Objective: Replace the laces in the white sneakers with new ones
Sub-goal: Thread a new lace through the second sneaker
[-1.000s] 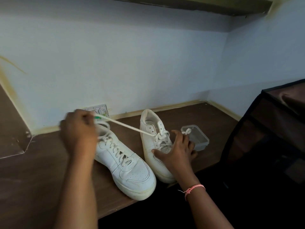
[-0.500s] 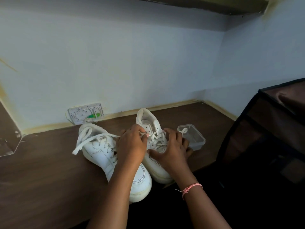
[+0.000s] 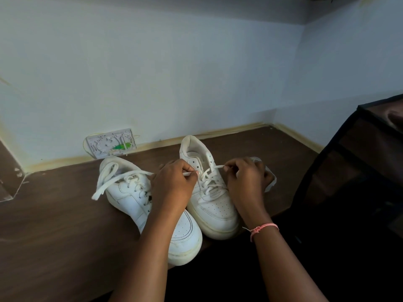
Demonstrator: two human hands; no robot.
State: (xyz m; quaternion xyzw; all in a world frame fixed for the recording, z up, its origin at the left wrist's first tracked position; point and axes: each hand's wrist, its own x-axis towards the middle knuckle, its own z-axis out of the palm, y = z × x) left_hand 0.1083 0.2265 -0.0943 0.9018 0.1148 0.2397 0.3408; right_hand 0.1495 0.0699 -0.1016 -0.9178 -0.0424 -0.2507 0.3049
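Since a second ago your left hand (image 3: 174,182) came in from the far left, and your right hand (image 3: 246,179) left the shoe's side. Each now pinches one end of the lace (image 3: 209,179) over the right sneaker (image 3: 209,192); the left sneaker (image 3: 139,199) sits just beside it on the table (image 3: 54,225), its lace trailing loose. Step looks like threading the upper eyelets. Next: feed a tip through the next open eyelet and keep tension even.

Your only view is the head camera, wide-angle, looking forward and down from close above the brown tabletop (image 3: 54,225). It faces the pale wall (image 3: 174,73) and the corner at upper right.
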